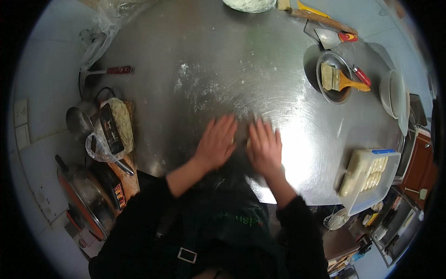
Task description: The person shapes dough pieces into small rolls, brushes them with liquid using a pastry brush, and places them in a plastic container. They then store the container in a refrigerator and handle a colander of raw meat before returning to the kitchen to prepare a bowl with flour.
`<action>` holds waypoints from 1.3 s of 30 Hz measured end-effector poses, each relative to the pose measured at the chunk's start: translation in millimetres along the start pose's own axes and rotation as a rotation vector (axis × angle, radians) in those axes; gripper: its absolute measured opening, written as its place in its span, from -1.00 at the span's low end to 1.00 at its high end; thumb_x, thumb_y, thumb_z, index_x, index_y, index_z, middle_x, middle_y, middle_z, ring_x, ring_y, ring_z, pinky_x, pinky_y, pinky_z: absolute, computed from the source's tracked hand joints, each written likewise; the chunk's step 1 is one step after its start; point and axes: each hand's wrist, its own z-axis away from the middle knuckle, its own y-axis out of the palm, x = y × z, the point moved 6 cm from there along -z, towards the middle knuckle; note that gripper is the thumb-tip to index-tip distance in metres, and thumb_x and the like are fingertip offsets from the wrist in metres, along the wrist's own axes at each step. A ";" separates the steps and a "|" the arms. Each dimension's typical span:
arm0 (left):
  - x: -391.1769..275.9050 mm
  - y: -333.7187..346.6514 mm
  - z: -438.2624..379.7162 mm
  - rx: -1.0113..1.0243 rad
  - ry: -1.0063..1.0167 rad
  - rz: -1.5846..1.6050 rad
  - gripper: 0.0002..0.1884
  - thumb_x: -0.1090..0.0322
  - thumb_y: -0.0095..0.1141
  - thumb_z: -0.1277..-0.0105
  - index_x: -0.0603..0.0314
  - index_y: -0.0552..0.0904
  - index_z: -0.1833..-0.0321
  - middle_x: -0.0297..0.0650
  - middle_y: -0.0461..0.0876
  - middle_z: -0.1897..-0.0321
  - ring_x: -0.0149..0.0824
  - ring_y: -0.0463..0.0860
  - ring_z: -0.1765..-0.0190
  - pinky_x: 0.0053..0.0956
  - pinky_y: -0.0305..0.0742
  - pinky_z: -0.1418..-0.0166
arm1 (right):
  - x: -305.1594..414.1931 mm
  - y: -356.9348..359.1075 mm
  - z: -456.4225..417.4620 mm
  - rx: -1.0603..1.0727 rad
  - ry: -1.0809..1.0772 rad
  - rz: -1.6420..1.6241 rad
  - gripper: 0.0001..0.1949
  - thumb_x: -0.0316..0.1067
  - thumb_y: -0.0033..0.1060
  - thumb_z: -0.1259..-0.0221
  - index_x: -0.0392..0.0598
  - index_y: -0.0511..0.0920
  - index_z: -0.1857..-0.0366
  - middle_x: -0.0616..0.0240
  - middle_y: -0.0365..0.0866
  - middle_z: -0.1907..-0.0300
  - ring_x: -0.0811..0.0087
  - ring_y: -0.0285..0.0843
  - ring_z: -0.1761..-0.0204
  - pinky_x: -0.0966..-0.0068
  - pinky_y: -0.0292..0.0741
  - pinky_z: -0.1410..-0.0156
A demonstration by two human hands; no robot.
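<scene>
Palm down over the steel worktop [167, 115], near its front edge, are my left hand [216, 141] and, a short way to its right, my right hand [265, 146]. Their fingers point away from me and look slightly blurred. Small pale bits, perhaps dough, show at the inner edges of both hands; most of whatever lies under the palms is hidden. White flour smears [205, 87] mark the steel beyond my fingertips. To the right, a clear plastic container [385, 188] holds several pale dough pieces [374, 174] in a row.
A steel bowl [343, 99] with a wooden-handled brush [343, 82] stands back right, near a red-handled scraper [329, 37]. A bowl of flour or dough [250, 4] is at the far edge. On the left are a phone [111, 129] on plastic-wrapped dough [123, 122] and a metal pot [78, 118].
</scene>
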 end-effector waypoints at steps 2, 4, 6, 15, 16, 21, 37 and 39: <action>-3.1 14.0 29.1 0.107 -0.015 0.037 -0.45 0.20 -0.05 -0.19 0.30 0.27 -0.23 0.02 0.21 -0.26 -0.03 0.18 -0.32 -0.09 0.03 -0.34 | 9.3 8.6 35.8 0.092 -0.030 -0.076 -0.43 -0.02 0.13 0.00 -0.07 0.37 -0.12 0.12 0.24 -0.24 0.10 0.10 -0.30 0.06 0.09 -0.31; -2.1 7.4 8.5 0.148 -0.026 0.032 -0.46 0.21 -0.07 -0.20 0.33 0.27 -0.22 0.02 0.22 -0.25 -0.03 0.17 -0.32 -0.09 0.03 -0.34 | 8.4 0.5 16.4 0.121 -0.015 -0.080 -0.46 -0.01 0.05 -0.08 -0.08 0.37 -0.12 0.13 0.25 -0.23 0.11 0.09 -0.31 0.05 0.07 -0.32; 16.6 -4.2 -56.7 0.002 -0.042 -0.092 -0.49 0.24 -0.11 -0.21 0.35 0.29 -0.21 0.02 0.23 -0.25 -0.04 0.18 -0.32 -0.08 0.03 -0.34 | -15.1 -5.7 -54.5 -0.026 0.024 0.006 -0.51 -0.02 -0.05 -0.15 -0.10 0.38 -0.10 0.12 0.28 -0.21 0.12 0.13 -0.29 0.05 0.06 -0.32; -9.7 21.5 33.8 0.224 -0.012 -0.027 -0.42 0.12 -0.11 -0.23 0.28 0.23 -0.27 -0.03 0.18 -0.30 -0.07 0.12 -0.36 -0.05 0.02 -0.34 | 18.7 22.1 47.9 0.071 -0.052 -0.067 -0.39 -0.02 0.16 0.06 -0.01 0.34 -0.15 0.14 0.20 -0.27 0.08 0.08 -0.32 0.02 0.07 -0.30; -10.4 23.1 36.0 0.250 -0.004 -0.029 -0.42 0.13 -0.11 -0.23 0.27 0.22 -0.28 -0.04 0.17 -0.30 -0.07 0.12 -0.36 -0.05 0.02 -0.34 | 19.4 18.7 41.4 0.110 -0.027 -0.090 -0.38 -0.02 0.14 0.04 -0.01 0.33 -0.17 0.14 0.20 -0.27 0.06 0.07 -0.32 0.03 0.05 -0.31; 32.8 -13.3 -102.2 -0.105 -0.066 -0.169 -0.47 0.19 -0.16 -0.24 0.31 0.27 -0.25 -0.02 0.18 -0.29 -0.05 0.15 -0.34 -0.08 -0.01 -0.35 | -28.3 -15.9 -109.0 -0.253 0.141 0.103 -0.51 -0.10 -0.03 -0.12 -0.06 0.34 -0.14 0.14 0.26 -0.23 0.17 0.13 -0.28 0.06 0.03 -0.34; 47.5 -15.9 -120.1 -0.241 -0.080 -0.126 -0.53 0.25 -0.16 -0.25 0.34 0.33 -0.19 0.00 0.22 -0.26 -0.01 0.18 -0.32 -0.08 0.02 -0.34 | -27.0 -15.7 -123.2 -0.264 0.082 0.149 -0.57 -0.14 -0.10 -0.17 -0.09 0.38 -0.10 0.12 0.26 -0.22 0.07 0.12 -0.28 0.04 0.03 -0.33; 39.8 -13.4 -96.1 -0.219 -0.024 -0.104 -0.52 0.24 -0.16 -0.25 0.34 0.32 -0.20 0.02 0.20 -0.27 -0.01 0.16 -0.33 -0.09 0.02 -0.35 | -11.4 -14.8 -96.8 -0.265 0.044 0.117 -0.56 -0.15 -0.08 -0.15 -0.09 0.38 -0.11 0.11 0.25 -0.22 0.05 0.14 -0.27 0.03 0.01 -0.34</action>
